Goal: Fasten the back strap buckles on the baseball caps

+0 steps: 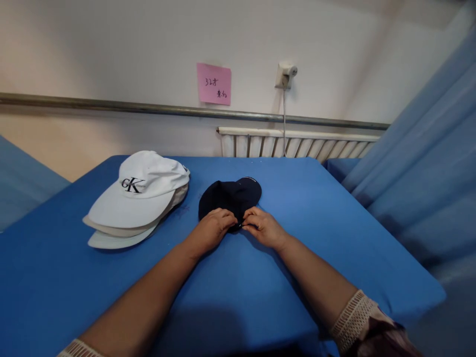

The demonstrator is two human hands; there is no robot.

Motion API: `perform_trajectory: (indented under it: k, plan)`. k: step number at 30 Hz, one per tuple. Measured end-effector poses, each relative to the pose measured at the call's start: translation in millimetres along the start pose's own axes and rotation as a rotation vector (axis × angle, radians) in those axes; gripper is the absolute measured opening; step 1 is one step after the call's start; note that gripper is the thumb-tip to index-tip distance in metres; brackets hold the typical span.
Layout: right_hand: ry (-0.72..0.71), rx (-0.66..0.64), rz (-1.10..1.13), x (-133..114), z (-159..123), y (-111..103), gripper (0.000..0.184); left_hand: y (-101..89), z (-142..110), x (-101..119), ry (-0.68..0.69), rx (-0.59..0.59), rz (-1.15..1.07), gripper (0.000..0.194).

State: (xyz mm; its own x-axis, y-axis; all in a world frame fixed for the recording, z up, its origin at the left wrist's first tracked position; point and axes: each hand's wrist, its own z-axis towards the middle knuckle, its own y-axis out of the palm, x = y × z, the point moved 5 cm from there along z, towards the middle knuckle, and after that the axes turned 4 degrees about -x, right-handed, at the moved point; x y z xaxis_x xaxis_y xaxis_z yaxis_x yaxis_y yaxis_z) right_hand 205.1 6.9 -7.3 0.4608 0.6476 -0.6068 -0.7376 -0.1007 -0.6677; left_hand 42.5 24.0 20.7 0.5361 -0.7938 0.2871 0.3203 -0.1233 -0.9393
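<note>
Both the left hand (218, 225) and right hand (265, 227) pinch the near edge of the black cap (226, 198) on the blue counter (234, 270); it looks light and soft, probably best held by its stiffer brim (253, 188)

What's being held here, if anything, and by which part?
The black cap, by its near edge, in both the left hand and the right hand; the exact grip is hidden.

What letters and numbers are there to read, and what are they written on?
"32": pink note; its other handwriting is unclear.
"CK" or "GK": top white cap; tiny letters across it are too small to read.
Black cap: white lettering on the brim, too small to read.
</note>
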Motion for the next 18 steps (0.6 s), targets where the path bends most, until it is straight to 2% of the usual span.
perform_trajectory:
  k: [4, 10, 18]
  plan:
    - [0.003, 0.005, 0.003, -1, 0, 0, 0.011, 1.5, 0, 1, -0.015, 0.002, -0.059, 0.021]
    - [-0.004, 0.027, 0.045, -2, 0, -1, 0.010, 11.3, -1, -11, -0.259, 0.074, -0.252, 0.018]
    - [0.022, 0.058, 0.033, 0, 0, -3, 0.009, 7.8, -3, -16, -0.277, 0.084, -0.394, 0.017]
